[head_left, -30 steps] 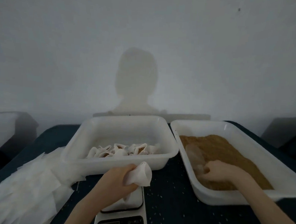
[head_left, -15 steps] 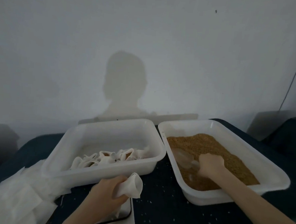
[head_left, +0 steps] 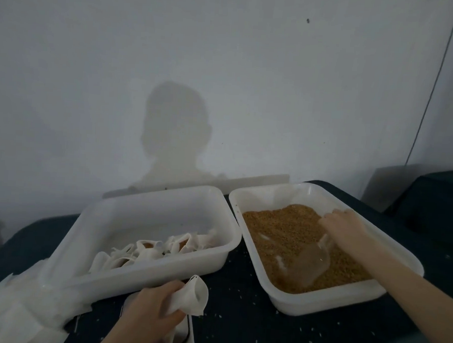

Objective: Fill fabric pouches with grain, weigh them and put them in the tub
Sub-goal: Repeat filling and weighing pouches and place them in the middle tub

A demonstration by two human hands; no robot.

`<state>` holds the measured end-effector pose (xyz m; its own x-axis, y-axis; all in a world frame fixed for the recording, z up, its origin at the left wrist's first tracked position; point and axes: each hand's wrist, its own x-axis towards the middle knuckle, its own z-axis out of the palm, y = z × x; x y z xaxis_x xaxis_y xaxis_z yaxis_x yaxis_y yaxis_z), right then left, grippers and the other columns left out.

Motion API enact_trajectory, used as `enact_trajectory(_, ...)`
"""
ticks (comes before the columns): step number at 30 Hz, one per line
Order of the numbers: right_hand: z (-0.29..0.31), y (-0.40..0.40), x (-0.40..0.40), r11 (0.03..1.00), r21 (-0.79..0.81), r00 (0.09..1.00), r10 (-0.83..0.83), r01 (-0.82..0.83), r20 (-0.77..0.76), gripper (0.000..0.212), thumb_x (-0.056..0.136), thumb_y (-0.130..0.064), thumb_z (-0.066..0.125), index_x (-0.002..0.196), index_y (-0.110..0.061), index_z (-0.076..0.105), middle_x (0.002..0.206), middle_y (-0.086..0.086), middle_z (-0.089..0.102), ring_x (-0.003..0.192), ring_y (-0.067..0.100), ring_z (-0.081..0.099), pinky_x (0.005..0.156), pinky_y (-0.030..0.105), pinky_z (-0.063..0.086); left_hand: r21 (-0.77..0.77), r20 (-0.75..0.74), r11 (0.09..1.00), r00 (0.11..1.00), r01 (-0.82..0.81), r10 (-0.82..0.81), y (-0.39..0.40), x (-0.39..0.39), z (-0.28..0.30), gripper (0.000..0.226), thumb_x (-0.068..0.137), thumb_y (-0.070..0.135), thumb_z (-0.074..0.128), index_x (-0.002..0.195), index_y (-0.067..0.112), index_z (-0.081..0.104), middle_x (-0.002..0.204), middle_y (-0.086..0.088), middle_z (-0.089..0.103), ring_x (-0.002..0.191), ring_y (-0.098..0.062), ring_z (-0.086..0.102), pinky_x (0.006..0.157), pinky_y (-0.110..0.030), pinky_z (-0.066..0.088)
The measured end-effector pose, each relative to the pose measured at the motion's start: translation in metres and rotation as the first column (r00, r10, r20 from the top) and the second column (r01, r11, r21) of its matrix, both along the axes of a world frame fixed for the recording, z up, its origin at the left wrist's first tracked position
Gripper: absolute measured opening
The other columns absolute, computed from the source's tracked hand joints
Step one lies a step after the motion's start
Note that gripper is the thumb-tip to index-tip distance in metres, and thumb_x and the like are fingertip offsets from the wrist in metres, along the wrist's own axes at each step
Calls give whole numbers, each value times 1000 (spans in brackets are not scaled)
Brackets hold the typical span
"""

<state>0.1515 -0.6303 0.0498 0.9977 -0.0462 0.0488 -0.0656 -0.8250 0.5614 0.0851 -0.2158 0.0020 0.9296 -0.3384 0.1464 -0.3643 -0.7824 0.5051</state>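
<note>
Now, in the head view, the left hand (head_left: 151,314) is pinching an empty fabric pouch (head_left: 191,296) above the scale (head_left: 185,337), with its mouth facing right. The right hand (head_left: 344,224) is curling its fingers around the handle of a clear scoop (head_left: 307,262) lying in the grain (head_left: 277,231) of the right tub (head_left: 318,304). Filled pouches (head_left: 153,251) are lying in the left tub (head_left: 146,277). I think the pouch is soft and light, so holding it near the rim is keeping it open.
</note>
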Motion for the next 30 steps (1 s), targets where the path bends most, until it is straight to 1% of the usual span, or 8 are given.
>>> enact_trajectory(2, -6, 2, 0, 997, -5, 997, 73, -73, -17, 9, 92, -21, 59, 97, -27, 62, 107, -10, 62, 105, 12, 55, 90, 28, 38, -20, -9, 1000, 1000, 18, -19, -1, -1, 1, 13, 84, 44, 65, 76, 44, 54, 81, 17, 63, 92, -4, 59, 91, -28, 44)
enact_trajectory(5, -17, 5, -1, 976, 32, 977, 214, -214, 3, 11, 90, -19, 59, 87, -30, 59, 96, -13, 62, 97, 10, 55, 88, 27, 33, -54, -29, 998, 999, 35, -36, -2, -1, 1, 9, 85, 42, 65, 85, 40, 57, 87, 19, 64, 93, 4, 56, 89, -18, 42)
enact_trajectory(13, -16, -3, 0, 942, 105, 947, 313, -319, 76, 24, 76, -23, 65, 70, -33, 45, 74, -19, 49, 76, 6, 38, 72, 26, 15, -41, -44, 999, 999, 24, -26, 2, -1, 1, 12, 88, 39, 63, 99, 34, 60, 96, 14, 66, 96, -3, 58, 92, -25, 44)
enact_trajectory(18, 7, -22, -8, 974, 2, 955, 220, -225, 200, 21, 69, -24, 76, 83, -32, 62, 81, -13, 65, 87, 13, 58, 99, 34, 30, -50, -39, 998, 999, 33, -34, 5, -2, 0, 16, 85, 38, 67, 88, 45, 52, 90, 16, 64, 93, -3, 58, 91, -28, 45)
enact_trajectory(22, 13, -39, -14, 986, -90, 940, 159, -138, 301, 22, 70, 0, 69, 79, -19, 61, 74, 0, 63, 82, 24, 59, 86, 39, 34, -51, -19, 998, 999, 41, -42, 4, 0, -3, 16, 84, 39, 68, 88, 47, 54, 87, 17, 64, 92, -3, 58, 89, -30, 46)
enact_trajectory(26, 3, -48, -17, 967, -116, 871, 257, -229, 419, 33, 50, 14, 76, 74, -6, 63, 68, 11, 60, 72, 32, 59, 76, 43, 33, -60, -34, 997, 998, 54, -56, 1, 3, -7, 23, 82, 34, 72, 87, 49, 56, 81, 26, 63, 88, 9, 57, 82, -14, 42)
enact_trajectory(28, 0, -45, -14, 959, -76, 883, 280, -272, 376, 37, 47, 9, 81, 76, -9, 65, 74, 10, 63, 76, 31, 61, 79, 43, 34, -72, -33, 996, 998, 54, -57, 1, 3, -9, 23, 80, 31, 74, 85, 48, 59, 81, 33, 63, 89, 13, 55, 77, -8, 39)
enact_trajectory(30, -6, -40, -9, 968, -47, 938, 250, -246, 241, 29, 70, -10, 75, 94, -22, 65, 95, -2, 66, 97, 22, 58, 93, 39, 32, -79, -33, 996, 998, 44, -47, 0, 3, -10, 21, 80, 32, 74, 84, 47, 60, 85, 38, 61, 90, 15, 54, 76, -7, 39)
